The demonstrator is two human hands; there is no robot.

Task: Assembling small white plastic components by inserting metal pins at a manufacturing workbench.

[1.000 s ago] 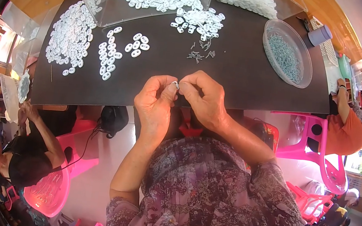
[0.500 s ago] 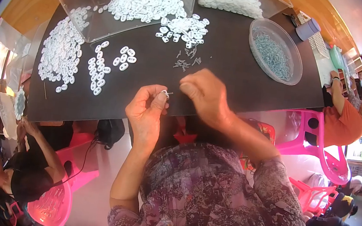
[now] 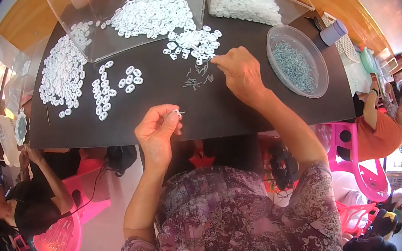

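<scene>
Above the table's near edge, my left hand (image 3: 158, 138) pinches a small white plastic piece (image 3: 176, 113) between thumb and fingers, and a thin metal pin sticks out of it to the right. My right hand (image 3: 243, 75) reaches forward, thumb and index finger closed at the right edge of a small pile of white two-holed oval pieces (image 3: 191, 41). What its fingertips grip, if anything, is too small to make out. Just below that pile lie several loose metal pins (image 3: 192, 84). Two groups of white ovals (image 3: 103, 92) are laid out farther left.
A clear round tub (image 3: 323, 83) of metal pins stands at the right. Clear-walled boxes (image 3: 91, 57) at the back hold heaped white pieces (image 3: 149, 14); another heap (image 3: 62, 73) covers the table's left side. Co-workers sit at left and right by pink chairs (image 3: 357, 160).
My right hand has moved forward from beside the left hand to the small pile of white pieces. My left hand keeps its pinch on the white piece. The view has shifted slightly.
</scene>
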